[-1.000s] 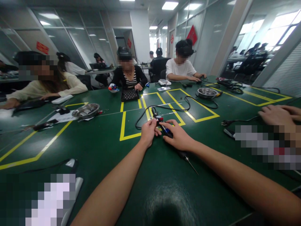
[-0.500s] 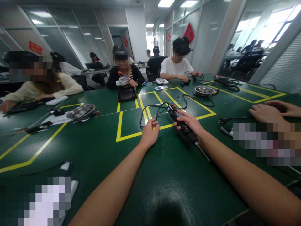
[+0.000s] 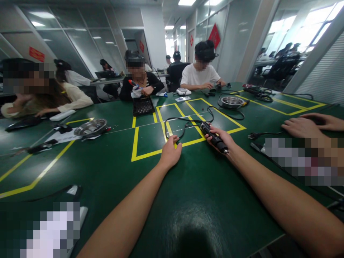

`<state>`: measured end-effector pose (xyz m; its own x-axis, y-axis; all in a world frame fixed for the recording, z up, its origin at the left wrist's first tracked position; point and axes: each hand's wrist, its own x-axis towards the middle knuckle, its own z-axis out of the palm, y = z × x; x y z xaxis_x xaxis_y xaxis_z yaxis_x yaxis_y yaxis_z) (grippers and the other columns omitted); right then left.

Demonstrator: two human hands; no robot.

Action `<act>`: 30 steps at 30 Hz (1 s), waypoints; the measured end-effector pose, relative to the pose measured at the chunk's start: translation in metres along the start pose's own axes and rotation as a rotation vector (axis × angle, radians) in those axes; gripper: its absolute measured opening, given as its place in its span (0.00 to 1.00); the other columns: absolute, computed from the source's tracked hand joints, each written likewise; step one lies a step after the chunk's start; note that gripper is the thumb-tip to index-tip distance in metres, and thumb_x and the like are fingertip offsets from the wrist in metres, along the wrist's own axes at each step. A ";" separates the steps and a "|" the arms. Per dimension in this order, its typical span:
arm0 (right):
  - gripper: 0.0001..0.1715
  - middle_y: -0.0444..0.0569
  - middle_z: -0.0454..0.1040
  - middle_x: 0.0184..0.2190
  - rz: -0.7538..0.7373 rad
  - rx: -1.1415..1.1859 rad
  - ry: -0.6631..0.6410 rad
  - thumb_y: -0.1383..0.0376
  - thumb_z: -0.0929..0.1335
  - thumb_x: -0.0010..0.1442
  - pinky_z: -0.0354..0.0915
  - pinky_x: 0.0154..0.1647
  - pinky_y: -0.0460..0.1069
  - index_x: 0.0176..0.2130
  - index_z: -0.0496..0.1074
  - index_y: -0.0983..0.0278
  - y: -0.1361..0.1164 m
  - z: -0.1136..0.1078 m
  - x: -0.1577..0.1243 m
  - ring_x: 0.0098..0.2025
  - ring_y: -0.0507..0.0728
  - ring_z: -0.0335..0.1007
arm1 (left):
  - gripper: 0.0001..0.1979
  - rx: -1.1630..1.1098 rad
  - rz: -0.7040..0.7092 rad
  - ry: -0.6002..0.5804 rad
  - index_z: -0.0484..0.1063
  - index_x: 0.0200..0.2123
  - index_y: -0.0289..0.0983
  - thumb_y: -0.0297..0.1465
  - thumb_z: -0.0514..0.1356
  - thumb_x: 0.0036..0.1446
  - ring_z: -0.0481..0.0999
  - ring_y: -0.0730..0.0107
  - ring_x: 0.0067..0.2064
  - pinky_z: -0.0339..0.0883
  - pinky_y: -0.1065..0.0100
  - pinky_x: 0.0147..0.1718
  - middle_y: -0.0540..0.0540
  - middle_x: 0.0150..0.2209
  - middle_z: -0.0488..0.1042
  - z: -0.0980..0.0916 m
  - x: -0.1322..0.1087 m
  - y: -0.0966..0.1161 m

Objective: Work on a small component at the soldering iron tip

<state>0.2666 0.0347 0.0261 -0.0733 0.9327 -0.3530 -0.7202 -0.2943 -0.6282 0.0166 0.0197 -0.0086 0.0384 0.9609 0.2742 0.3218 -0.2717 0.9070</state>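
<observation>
My right hand (image 3: 222, 138) is wrapped round a black electric screwdriver (image 3: 213, 138), held just above the table. Its metal bit end points back towards my wrist, and most of the bit is hidden. A black cord (image 3: 188, 122) runs from the tool's far end in loops over the yellow tape lines (image 3: 150, 154). My left hand (image 3: 171, 152) rests on the green table, fingers loosely curled, with yellow tape showing in the gap by the thumb. I see nothing in it. The cord lies just beyond its fingertips.
Metal bowls stand at left (image 3: 90, 129) and at right (image 3: 232, 102). A black tray (image 3: 143, 105) of small parts lies before a co-worker across the table. Another person's hands (image 3: 303, 125) rest at the right, near a power plug (image 3: 252, 135). Other co-workers sit around.
My right hand has turned the screwdriver and shifted it slightly right, so its long bit no longer shows. The cord moved with it. My left hand stays nearly in place.
</observation>
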 end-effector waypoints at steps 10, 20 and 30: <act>0.24 0.49 0.72 0.39 -0.045 -0.019 0.049 0.77 0.66 0.55 0.69 0.18 0.40 0.49 0.65 0.57 -0.001 -0.005 0.008 0.28 0.51 0.72 | 0.24 0.370 0.111 -0.107 0.65 0.60 0.34 0.33 0.59 0.62 0.72 0.51 0.62 0.62 0.52 0.63 0.33 0.60 0.73 0.001 -0.005 0.007; 0.37 0.52 0.75 0.48 -0.364 -0.729 -0.094 0.72 0.72 0.50 0.72 0.19 0.47 0.59 0.70 0.58 0.021 0.006 -0.012 0.27 0.53 0.75 | 0.21 0.608 0.155 -0.104 0.68 0.56 0.29 0.33 0.56 0.63 0.69 0.45 0.62 0.53 0.44 0.65 0.28 0.57 0.72 0.005 0.000 0.003; 0.37 0.56 0.63 0.62 -0.820 -1.509 -0.295 0.68 0.70 0.57 0.61 0.66 0.64 0.64 0.68 0.57 0.056 0.024 -0.045 0.65 0.66 0.61 | 0.23 -0.195 0.007 -0.065 0.62 0.60 0.36 0.33 0.59 0.64 0.81 0.61 0.47 0.73 0.57 0.51 0.35 0.56 0.74 0.002 0.003 -0.002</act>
<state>0.2127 -0.0193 0.0233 -0.2859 0.8796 0.3801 0.5764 0.4748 -0.6651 0.0178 0.0233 -0.0104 0.1026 0.9586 0.2658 0.1325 -0.2780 0.9514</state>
